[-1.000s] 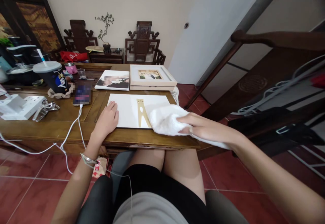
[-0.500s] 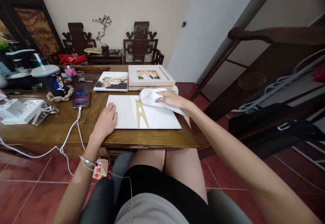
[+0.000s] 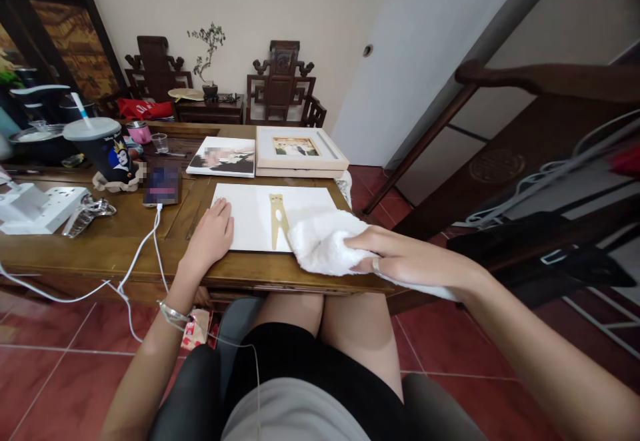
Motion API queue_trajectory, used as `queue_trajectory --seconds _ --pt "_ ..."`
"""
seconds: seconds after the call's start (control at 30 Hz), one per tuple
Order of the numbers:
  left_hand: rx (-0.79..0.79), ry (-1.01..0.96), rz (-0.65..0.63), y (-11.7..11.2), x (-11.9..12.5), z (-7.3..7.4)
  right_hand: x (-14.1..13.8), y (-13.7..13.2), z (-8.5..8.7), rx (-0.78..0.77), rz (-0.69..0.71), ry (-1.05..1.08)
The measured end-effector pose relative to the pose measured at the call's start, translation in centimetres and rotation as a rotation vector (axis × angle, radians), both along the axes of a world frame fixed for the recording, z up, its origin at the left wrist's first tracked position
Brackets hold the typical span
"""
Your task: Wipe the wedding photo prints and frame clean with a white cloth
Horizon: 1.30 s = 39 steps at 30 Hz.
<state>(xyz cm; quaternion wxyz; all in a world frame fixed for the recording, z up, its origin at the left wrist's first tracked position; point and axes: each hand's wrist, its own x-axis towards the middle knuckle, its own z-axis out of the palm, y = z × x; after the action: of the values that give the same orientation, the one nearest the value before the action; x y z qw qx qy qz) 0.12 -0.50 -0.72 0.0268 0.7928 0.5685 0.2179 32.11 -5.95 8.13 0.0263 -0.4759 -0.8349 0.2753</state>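
"Directions first: which way does the flat white rectangular panel [image 3: 247,221] lie from each hand?"

"Its long axis runs left to right along the near edge of the brown wooden table [image 3: 260,271]; the left hand [image 3: 211,231] rests on its left end, and the right hand [image 3: 400,254] is off to the right of it, so the bulk of the panel lies leftward of that hand and slightly beyond it."

"Which hand is nearer the gold two-legged shape [image 3: 277,217] on its face?"

"Hard to tell by bare fingers; but the white fluffy cloth [image 3: 325,237] in the right hand reaches right up to it, covering the panel's right part and lapping over its near edge."

"And how do the hands stand?"

"Right: fingers and thumb closed around bunched cloth, a loose end trailing beneath the wrist; left: unclenched, palm down, fingers together, gripping nothing, just touching the panel."
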Motion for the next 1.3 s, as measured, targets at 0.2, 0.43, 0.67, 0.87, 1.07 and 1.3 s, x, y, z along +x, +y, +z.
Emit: queue_trajectory --seconds 0.2,0.43,0.67,0.87,1.07,1.3 --pt "0.02 -0.013 0.005 0.1 -0.1 -0.3 -0.4 3.7 -0.4 0.037 -0.074 0.075" --pt "0.005 -0.011 0.018 -0.1 0.0 -0.1 -5.5 10.8 -3.1 0.354 -0.124 0.134" --pt "-0.009 -0.011 0.012 0.0 0.1 0.1 -8.9 6.8 -4.0 0.46 0.067 -0.078" --pt "0.01 -0.009 0.006 0.0 0.0 -0.1 -8.3 0.0 -1.0 0.399 0.269 -0.222" --pt "0.001 0.003 0.011 0.1 0.0 -0.2 -7.7 -0.4 0.7 0.289 0.294 -0.193" --pt "0.001 0.006 0.014 0.0 -0.1 -0.2 -9.8 7.0 -1.3 0.4 0.228 -0.128"
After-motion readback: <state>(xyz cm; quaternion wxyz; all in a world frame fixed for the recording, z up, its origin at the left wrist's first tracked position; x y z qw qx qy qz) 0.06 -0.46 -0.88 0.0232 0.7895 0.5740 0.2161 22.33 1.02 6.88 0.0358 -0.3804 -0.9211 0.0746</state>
